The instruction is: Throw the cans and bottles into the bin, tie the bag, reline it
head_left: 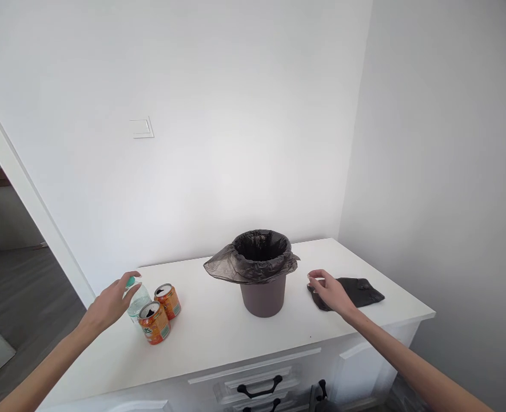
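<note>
On the left, my left hand (114, 300) is at the clear plastic bottle (139, 300) with a green cap. Its thumb and fingers are apart, with the cap showing between them; I cannot tell whether they touch it. Two opened orange drink cans, a front one (154, 323) and a rear one (167, 301), stand beside the bottle. My right hand (327, 290) hovers over the left end of a folded black plastic bag (359, 292), fingers loosely curved and holding nothing visible. Between my hands stands a brown trash bin (263, 297), lined with a thin black bag (231, 268) folded over its rim.
Everything stands on a white cabinet top (218, 337) against the wall. Drawers with black handles (260, 388) are below its front edge. A light switch (141, 127) is on the wall, and a doorway with dark flooring (34, 286) lies at the left.
</note>
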